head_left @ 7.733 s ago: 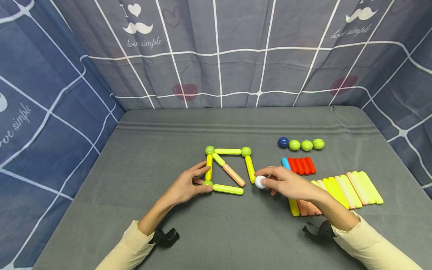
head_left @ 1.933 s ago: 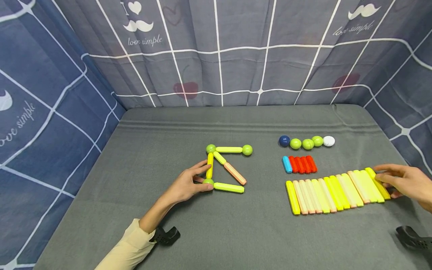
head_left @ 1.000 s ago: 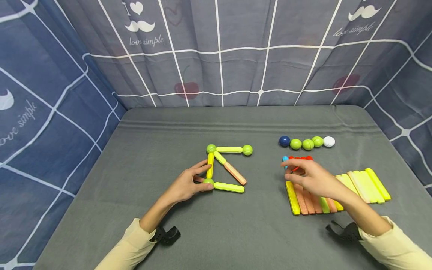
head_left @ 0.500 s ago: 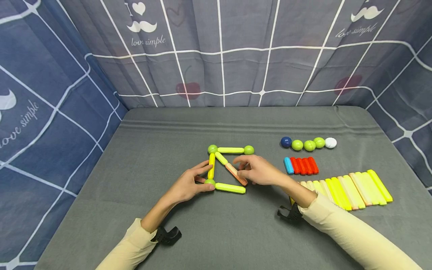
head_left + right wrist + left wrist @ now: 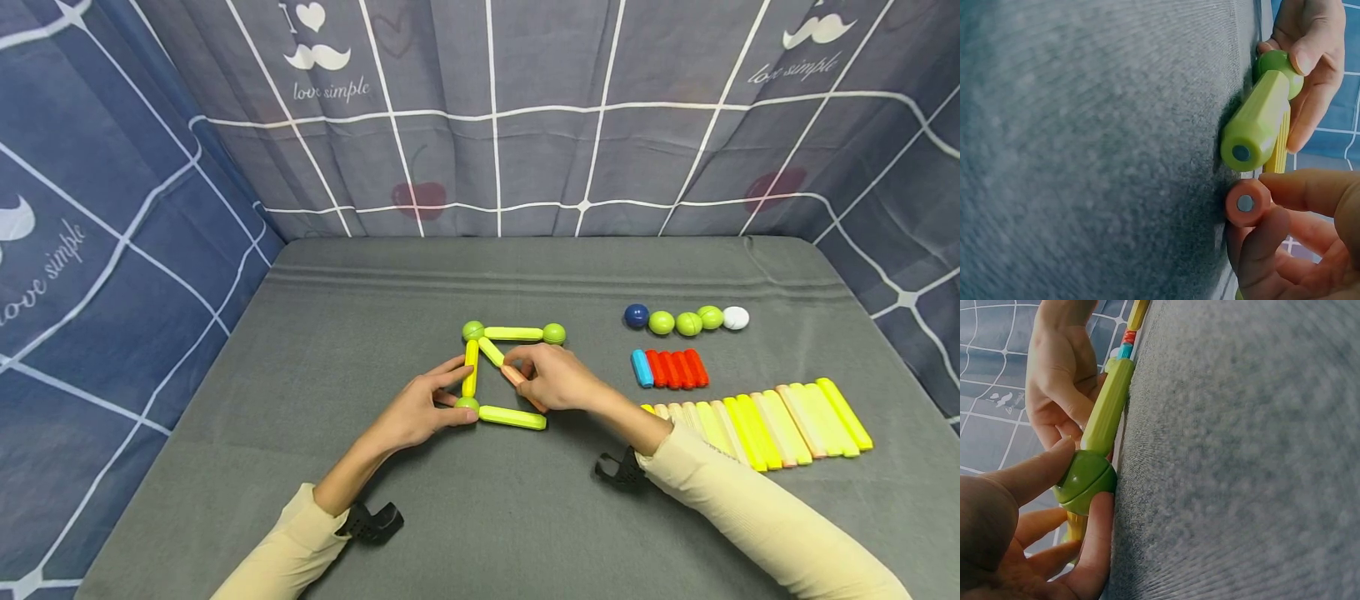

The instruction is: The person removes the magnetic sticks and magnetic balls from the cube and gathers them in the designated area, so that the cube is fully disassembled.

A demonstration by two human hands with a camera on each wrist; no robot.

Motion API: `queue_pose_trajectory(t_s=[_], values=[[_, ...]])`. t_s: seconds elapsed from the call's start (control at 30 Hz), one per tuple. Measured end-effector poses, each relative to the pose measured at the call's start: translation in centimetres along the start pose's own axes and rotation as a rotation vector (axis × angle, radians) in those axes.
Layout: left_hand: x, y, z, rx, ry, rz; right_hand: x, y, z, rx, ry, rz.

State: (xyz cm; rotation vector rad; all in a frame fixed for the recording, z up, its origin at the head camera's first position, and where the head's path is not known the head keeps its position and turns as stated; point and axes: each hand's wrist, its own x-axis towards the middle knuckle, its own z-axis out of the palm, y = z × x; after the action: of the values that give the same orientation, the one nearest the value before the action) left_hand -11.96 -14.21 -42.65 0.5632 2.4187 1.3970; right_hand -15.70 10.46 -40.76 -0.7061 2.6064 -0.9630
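My left hand grips the green ball at the near left corner of a magnetic-stick figure. From that ball a yellow stick runs away from me and a lime stick runs right. A second green ball joins the yellow stick, a far lime stick and a slanting short lime stick. Between thumb and fingers my right hand pinches the orange stick, whose silver magnet end faces the right wrist camera. Another green ball ends the far stick.
To the right lie a row of balls: dark blue, several green and a white one. Below them are a blue short stick and several red sticks. A long row of yellow and pale sticks lies nearer, partly behind my right forearm.
The white ball and the figure's right-hand yellow stick have gone to the ends of their rows. My right hand has come back left and taken hold of the orange stick. My left hand stays put.
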Motion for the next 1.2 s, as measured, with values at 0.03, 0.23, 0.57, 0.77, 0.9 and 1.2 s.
queue_pose_trajectory(t_s=[0.03,0.23,0.57,0.77,0.9,1.2], values=[[0.0,0.0,0.0,0.0,0.0,0.002,0.0,0.0,0.0,-0.004,0.003,-0.006],[0.0,0.0,0.0,0.005,-0.005,0.0,-0.1,0.1,-0.2,-0.008,-0.011,-0.026],[0.1,0.0,0.1,0.016,0.001,0.0,-1.6,0.5,-1.4,0.102,-0.043,-0.025],[0.0,-0.1,0.1,0.015,0.007,-0.001,-3.3,1.2,-3.0,0.159,-0.02,-0.014],[0.1,-0.1,0.1,0.021,0.004,0.004,-4.9,2.1,-4.2,0.195,0.013,-0.017],[0.1,-0.2,0.1,0.015,0.0,0.005,-8.8,4.2,-6.4,0.227,0.098,0.037]])
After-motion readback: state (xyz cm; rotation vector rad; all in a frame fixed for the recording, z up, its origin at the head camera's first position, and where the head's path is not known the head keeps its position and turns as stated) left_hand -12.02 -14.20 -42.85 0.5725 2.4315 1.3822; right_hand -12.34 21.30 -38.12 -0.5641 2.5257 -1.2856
